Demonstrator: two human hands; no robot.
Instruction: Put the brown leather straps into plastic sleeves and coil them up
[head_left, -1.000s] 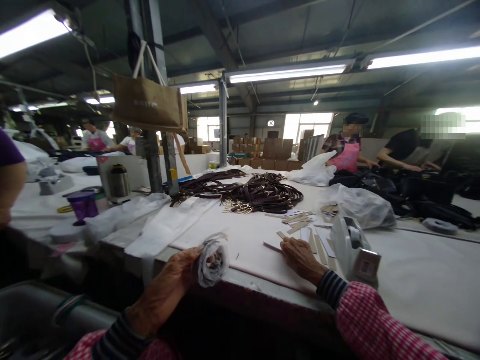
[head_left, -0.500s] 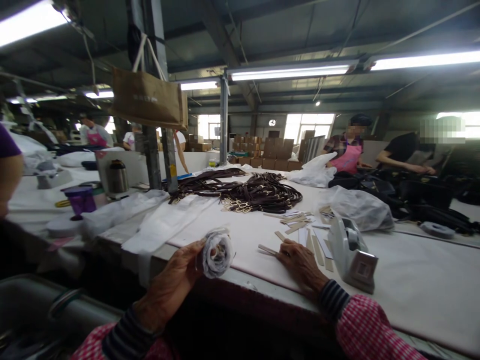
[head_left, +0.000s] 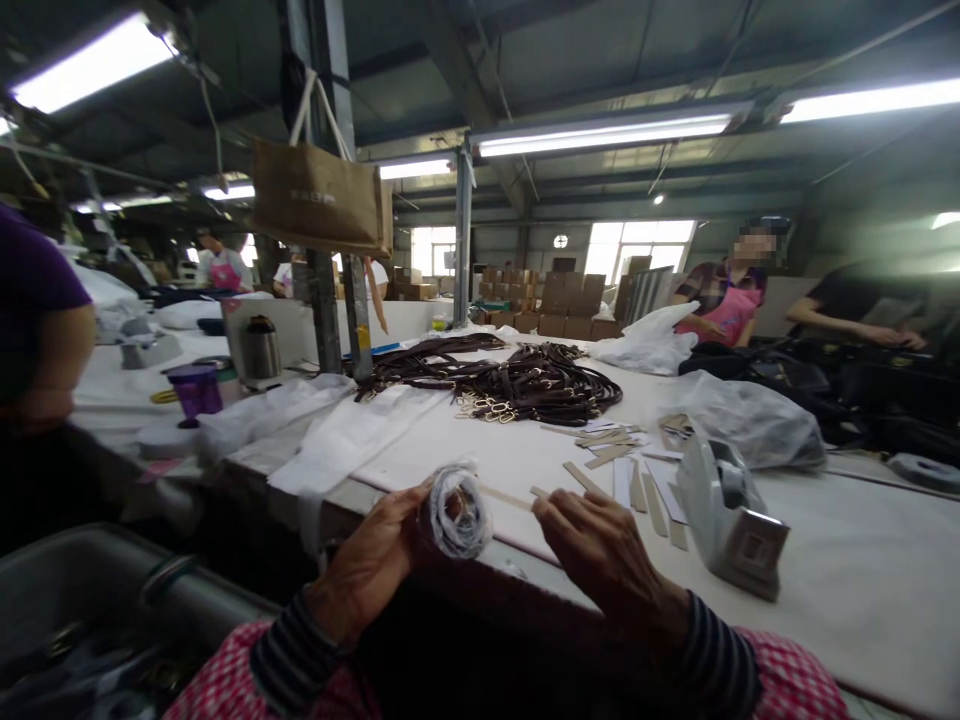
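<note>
My left hand (head_left: 382,550) is wrapped around a roll in clear plastic (head_left: 459,512), held up at the table's front edge. One end of the roll faces me, with layers of plastic coiled around a brownish core. My right hand (head_left: 600,545) is closed just right of the roll, its fingertips pinching a thin greyish card strip (head_left: 538,491) whose tip shows. Another beige strip (head_left: 506,497) lies between the roll and those fingers. Beyond my right hand, several loose card strips (head_left: 639,487) are scattered near a tape dispenser (head_left: 739,530).
A heap of dark brown straps with gold clasps (head_left: 536,385) lies mid-table. White plastic sheets (head_left: 352,440) spread to its left, and a clear plastic bag (head_left: 750,420) sits right. A grey bin (head_left: 187,590) stands below left. Co-workers are behind the right side and at far left.
My right hand has lifted off the scattered strips, with a strip pinched in its fingers. The view has shifted slightly left. The left hand still holds the roll.
</note>
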